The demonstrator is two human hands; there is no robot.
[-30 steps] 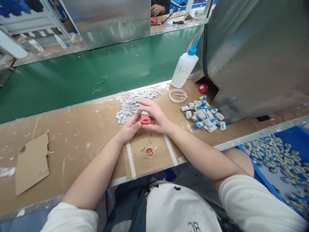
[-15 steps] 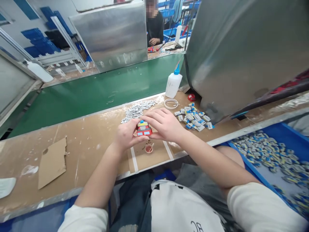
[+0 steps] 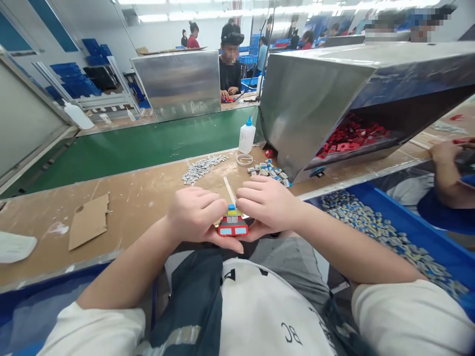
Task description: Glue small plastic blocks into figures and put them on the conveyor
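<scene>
Both my hands hold a small red block (image 3: 232, 228) with grey and blue pieces set in it, lifted close to my chest over the bench's front edge. My left hand (image 3: 195, 213) curls round its left side and underneath. My right hand (image 3: 267, 203) closes on its right side, fingers bent over the top. A thin white stick (image 3: 229, 190) shows just behind the block, between my hands. Farther out on the bench lie a heap of small grey pieces (image 3: 202, 167) and a heap of blue-and-white pieces (image 3: 269, 171).
A white glue bottle (image 3: 246, 135) and a tape ring (image 3: 244, 159) stand by a steel hopper (image 3: 315, 99) holding red parts. A green conveyor (image 3: 148, 141) runs behind the bench. A blue bin (image 3: 389, 232) of parts sits at my right. Another person's arm (image 3: 447, 168) is far right; cardboard (image 3: 89, 220) lies left.
My hands have lifted the red block off the bench and drawn it back toward my body. The view has tilted up, showing more of the room and the hopper's inside.
</scene>
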